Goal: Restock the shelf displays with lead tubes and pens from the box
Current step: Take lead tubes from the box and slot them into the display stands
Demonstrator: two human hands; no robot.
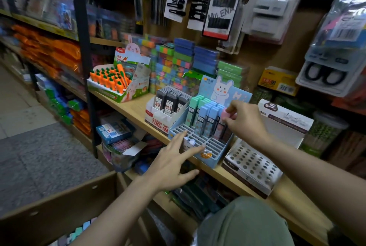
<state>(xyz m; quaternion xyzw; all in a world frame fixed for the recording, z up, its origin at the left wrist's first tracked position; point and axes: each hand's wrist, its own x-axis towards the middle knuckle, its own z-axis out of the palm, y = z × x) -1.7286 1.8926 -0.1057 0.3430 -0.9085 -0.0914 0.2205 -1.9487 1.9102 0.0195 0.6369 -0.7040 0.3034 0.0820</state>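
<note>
1. Pinching a pink lead tube point(225, 116), the right hand point(245, 121) has its fingers point(230, 109) clamped on the tube's top, over the back right of the blue rabbit display point(208, 139).
2. Spread wide and holding nothing, the left hand point(172, 163) has its fingers point(195, 149) resting against that display's front edge.
3. Just behind the left fingers, empty grid slots; beyond them, mint and blue lead tubes point(206, 116) stand upright.
4. Left of those, a white display of dark lead tubes point(171, 100).
5. Right of the right hand, a holed pen stand point(253, 163) sits on the shelf point(136, 110).
</note>
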